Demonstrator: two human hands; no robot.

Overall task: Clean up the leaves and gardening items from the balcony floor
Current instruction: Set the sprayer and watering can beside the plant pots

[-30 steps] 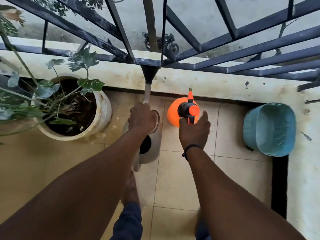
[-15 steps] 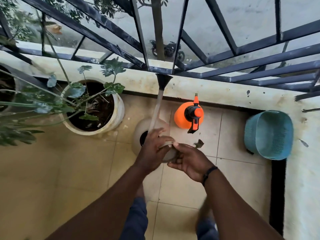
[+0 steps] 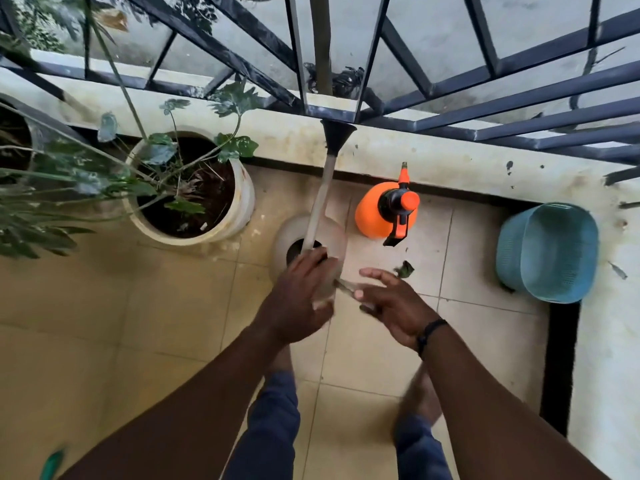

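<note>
Beige plastic, the watering can stands mid-floor, its handle gripped by the left hand. The right hand, fingers straight, holds nothing. An orange sprayer and leaf lie right.

floor: beige tiles | wall: low, stained | railing: dark metal bars | light: daylight

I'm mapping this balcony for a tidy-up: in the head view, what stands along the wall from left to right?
Potted plant → beige watering can → orange spray bottle → fallen leaf → blue basket.
</note>
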